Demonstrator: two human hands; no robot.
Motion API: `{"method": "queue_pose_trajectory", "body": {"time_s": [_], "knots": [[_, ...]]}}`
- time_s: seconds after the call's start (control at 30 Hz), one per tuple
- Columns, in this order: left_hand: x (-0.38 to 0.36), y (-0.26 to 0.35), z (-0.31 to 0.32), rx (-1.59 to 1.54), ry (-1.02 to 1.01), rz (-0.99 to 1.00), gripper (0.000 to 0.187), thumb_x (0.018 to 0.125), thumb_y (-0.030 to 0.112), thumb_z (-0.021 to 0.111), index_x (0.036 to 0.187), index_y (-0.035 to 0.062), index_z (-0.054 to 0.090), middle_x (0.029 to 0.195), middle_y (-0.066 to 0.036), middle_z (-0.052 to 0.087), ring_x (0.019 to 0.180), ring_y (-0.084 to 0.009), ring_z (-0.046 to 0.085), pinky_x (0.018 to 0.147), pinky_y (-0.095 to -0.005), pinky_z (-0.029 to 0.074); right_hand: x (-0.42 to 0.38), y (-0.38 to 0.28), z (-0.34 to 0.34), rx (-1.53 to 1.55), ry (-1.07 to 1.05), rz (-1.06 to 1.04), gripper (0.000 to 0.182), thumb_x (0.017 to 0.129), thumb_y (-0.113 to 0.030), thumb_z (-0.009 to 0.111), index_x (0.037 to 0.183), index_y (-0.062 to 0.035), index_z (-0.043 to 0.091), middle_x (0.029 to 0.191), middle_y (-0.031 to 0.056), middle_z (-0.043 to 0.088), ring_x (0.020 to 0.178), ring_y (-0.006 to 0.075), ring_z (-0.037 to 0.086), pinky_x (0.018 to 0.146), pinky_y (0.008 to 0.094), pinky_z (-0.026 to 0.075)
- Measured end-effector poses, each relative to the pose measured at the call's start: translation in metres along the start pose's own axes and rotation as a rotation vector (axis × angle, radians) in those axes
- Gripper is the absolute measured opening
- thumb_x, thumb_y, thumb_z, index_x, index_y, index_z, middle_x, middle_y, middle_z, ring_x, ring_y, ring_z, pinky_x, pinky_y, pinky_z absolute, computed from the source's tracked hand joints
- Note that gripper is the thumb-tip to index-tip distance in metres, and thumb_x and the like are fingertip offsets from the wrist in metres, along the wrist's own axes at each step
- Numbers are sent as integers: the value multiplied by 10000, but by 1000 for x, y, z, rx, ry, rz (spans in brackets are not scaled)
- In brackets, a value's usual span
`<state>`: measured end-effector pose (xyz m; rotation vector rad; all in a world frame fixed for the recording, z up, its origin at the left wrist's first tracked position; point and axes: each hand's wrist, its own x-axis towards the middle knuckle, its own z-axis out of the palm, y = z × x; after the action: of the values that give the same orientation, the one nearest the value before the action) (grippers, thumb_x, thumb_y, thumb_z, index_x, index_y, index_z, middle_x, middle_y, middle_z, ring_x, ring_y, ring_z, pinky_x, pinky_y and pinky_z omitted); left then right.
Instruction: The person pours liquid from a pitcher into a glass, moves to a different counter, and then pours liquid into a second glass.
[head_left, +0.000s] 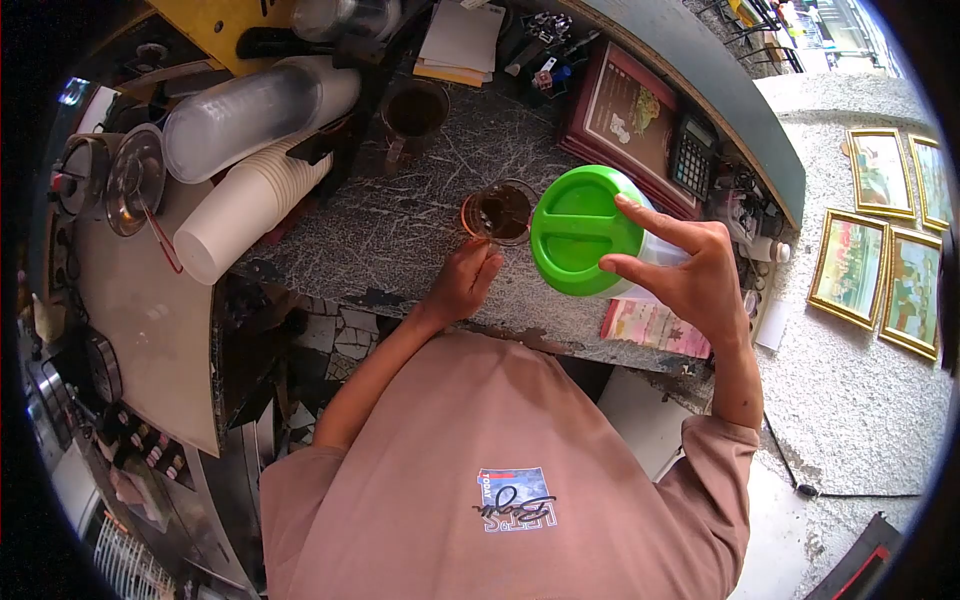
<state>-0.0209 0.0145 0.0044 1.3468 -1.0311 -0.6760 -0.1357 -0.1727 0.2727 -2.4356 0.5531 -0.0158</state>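
My left hand (464,282) is closed on the handle of a glass mug (502,212) with dark liquid in it, standing on the worn dark counter (345,240). In my right hand (690,262) is a clear plastic pitcher (664,250) with a bright green lid (585,232). The pitcher is tilted toward the mug, its lid edge close beside the mug's rim. My right thumb and index finger rest at the lid's edge, while the other fingers are hidden behind the pitcher. Farther back stands a second glass mug (415,110), also holding dark liquid.
Stacked paper cups (235,225) and clear plastic cups (240,115) lie at the left. Dark red menu books (630,110) and a calculator (692,158) sit at the back right. A pink printed paper (655,328) lies by the counter's front edge.
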Motion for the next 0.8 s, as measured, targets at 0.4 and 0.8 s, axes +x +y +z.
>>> {"method": "queue_pose_trajectory", "body": {"time_s": [0.4,0.8], "knots": [[1,4,0,-10,28,13,222,1028,140,518,871,-17,526,799,-185,528,755,-378,549,688,-450,442,-1,-2,0,23,-6,18,615,738,-138,897,1300,-34,671,992,179,766,806,81,706,709,260,564],[0,4,0,13,8,-14,217,1030,140,515,880,-18,525,804,-184,533,755,-377,556,685,-447,448,-1,1,0,15,-22,27,607,748,-152,894,1298,-27,670,1008,177,765,814,79,703,716,268,570]]}}
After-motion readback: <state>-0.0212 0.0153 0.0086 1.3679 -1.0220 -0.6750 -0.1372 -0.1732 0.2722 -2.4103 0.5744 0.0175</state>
